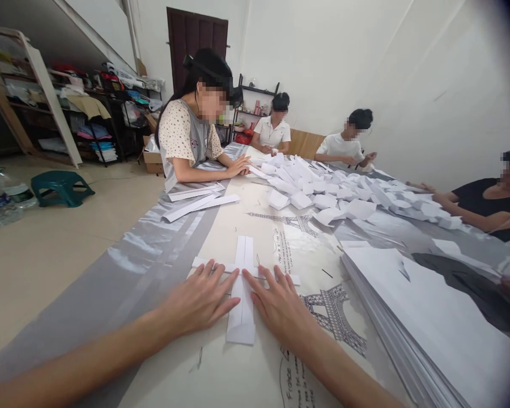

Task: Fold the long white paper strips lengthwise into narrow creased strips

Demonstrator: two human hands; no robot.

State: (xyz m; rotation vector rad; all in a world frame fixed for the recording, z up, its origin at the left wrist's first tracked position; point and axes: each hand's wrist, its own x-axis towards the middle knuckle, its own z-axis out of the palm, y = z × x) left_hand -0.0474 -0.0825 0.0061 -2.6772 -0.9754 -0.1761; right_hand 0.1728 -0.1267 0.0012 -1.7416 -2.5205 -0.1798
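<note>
Two folded white paper strips lie crossed on the table in front of me. The lengthwise paper strip (240, 323) has a crease down its middle and a folded flap at its near end. The crosswise paper strip (199, 262) passes at the crossing, partly covered by my fingers. My left hand (202, 297) rests on its left arm, fingers spread, fingertips near the crossing. My right hand (280, 303) lies flat on the right arm, its index fingertip at the lengthwise strip's edge. Both hands press down without grasping.
A thick stack of white paper (425, 306) stands at right. Beyond spreads a pile of folded paper pieces (323, 187). Loose paper strips (199, 204) lie at far left by a co-worker (187, 136). Other people sit around the table. A green stool (62, 187) stands on the floor.
</note>
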